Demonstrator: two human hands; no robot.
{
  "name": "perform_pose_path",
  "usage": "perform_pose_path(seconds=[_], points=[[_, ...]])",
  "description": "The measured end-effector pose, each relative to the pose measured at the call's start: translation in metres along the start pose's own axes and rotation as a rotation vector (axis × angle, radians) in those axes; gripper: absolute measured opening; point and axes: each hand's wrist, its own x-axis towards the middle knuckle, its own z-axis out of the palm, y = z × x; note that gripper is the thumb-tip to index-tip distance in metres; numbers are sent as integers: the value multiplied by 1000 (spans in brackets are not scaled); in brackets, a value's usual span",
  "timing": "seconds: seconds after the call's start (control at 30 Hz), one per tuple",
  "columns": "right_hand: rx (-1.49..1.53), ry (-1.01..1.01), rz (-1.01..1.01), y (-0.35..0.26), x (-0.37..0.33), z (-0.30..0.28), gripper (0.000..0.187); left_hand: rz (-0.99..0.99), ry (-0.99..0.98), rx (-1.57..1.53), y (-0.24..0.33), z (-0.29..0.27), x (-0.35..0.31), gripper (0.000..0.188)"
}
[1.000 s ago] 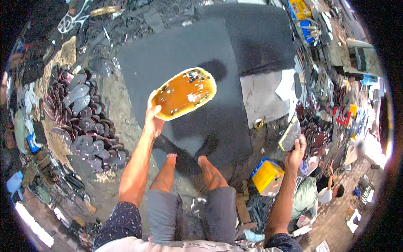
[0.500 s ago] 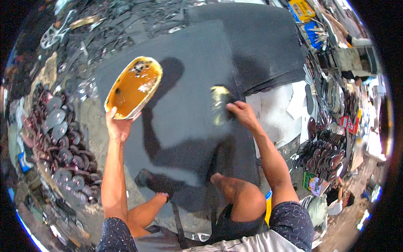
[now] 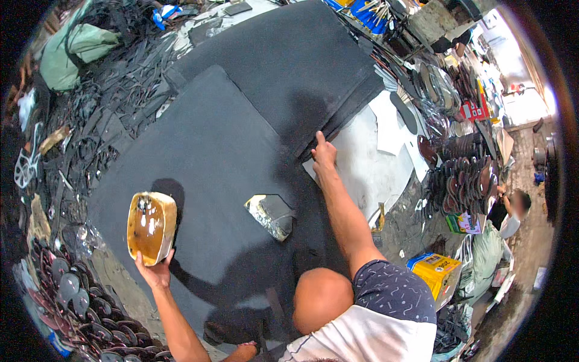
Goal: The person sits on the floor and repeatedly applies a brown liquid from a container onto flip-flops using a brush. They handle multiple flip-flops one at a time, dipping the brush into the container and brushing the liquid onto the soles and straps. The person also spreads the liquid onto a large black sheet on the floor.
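My left hand [image 3: 155, 271] is closed around the lower end of a pale oblong tub [image 3: 167, 232], its inside coated with glossy amber, glue-like stuff. The tub is held tilted above a large dark grey sheet [image 3: 217, 151]. On that sheet lies a flat spreader [image 3: 271, 216], smeared yellowish along one side. My right hand [image 3: 324, 151] is at the near edge of a black sheet [image 3: 295, 54] stacked farther back. Its fingers close on that edge, one finger lying along it; the undersides of the fingers are hidden.
White sheets [image 3: 374, 157] lie right of my right hand. Shiny dark oval pieces [image 3: 78, 295] are heaped at the lower left, with similar stacks [image 3: 464, 184] at the right. Black scraps [image 3: 120, 102] cover the far left. A yellow-and-blue box [image 3: 435, 274] stands near my right leg; another person [image 3: 512, 211] sits beyond.
My right hand has let go of the spreader, now lying on the grey sheet, and reached the black sheet's edge. The view has shifted; the tub appears lower and farther left.
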Motion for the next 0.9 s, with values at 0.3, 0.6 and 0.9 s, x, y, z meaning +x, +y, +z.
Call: perform_pose_path(seconds=[0.3,0.6,0.9], points=[[49,-356,-190,-27,14,-5,46,61,234,266,7,-39,10,83],[555,-381,188,-49,-11,4,48,403,562,474,47,13,-28,74],[358,-436,131,-62,-19,5,42,889,-235,1328,-38,290,91,46]])
